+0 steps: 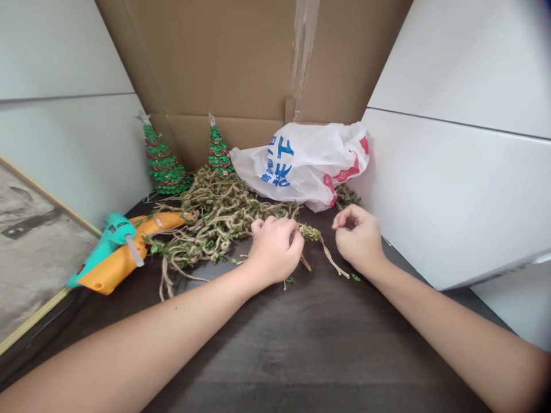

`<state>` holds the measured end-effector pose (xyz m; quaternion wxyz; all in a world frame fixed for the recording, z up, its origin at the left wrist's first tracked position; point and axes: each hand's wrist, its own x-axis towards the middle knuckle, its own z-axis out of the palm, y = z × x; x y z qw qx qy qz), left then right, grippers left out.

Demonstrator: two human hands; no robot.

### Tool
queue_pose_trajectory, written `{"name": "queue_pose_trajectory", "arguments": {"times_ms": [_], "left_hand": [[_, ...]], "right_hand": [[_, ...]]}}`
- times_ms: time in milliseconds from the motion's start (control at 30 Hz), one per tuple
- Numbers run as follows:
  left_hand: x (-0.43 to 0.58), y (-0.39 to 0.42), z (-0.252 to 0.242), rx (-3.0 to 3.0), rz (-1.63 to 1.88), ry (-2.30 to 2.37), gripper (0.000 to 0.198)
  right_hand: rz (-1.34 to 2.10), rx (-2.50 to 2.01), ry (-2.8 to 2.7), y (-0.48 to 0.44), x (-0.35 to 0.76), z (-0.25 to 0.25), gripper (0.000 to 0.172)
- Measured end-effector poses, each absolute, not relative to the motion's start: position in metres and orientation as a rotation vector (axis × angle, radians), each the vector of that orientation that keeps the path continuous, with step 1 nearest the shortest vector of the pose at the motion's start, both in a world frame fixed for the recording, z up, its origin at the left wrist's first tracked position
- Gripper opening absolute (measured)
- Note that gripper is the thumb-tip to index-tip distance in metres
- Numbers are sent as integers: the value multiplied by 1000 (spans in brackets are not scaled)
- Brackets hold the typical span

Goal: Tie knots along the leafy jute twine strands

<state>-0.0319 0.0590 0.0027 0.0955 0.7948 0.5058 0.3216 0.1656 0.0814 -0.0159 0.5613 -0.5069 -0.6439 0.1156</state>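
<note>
My left hand (276,248) is closed on a piece of braided twine with small green leaves (310,232). The braid sticks out to the right between thumb and fingers, its loose twine ends trailing onto the dark table. Across a short gap, my right hand (357,236) is held with curled fingers, thumb and fingertips close together; whether something tiny is pinched there I cannot make out. Left of and behind my left hand lies a tangled heap of leafy twine (215,215).
At the left rests a teal and orange hot glue gun (118,249). Behind the heap stand two green tinsel trees (163,163) against a cardboard wall (224,57). A white plastic bag (307,160) lies at the back. White panels (456,189) flank the dark table (301,350).
</note>
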Motion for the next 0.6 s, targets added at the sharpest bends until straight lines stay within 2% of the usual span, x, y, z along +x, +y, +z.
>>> {"name": "queue_pose_trajectory", "arguments": {"times_ms": [167,333,600], "left_hand": [[-31,57,3,2367,963,1558,21],[-33,56,2,2411,962,1513,20],[-34,56,3,2374,979,1454,22]], "right_hand": [[130,-1040,-1603,70,153,-9,33],[121,-940,-1994,58,141,-5,23],[155,-962,-2003,60,141,-8,7]]}}
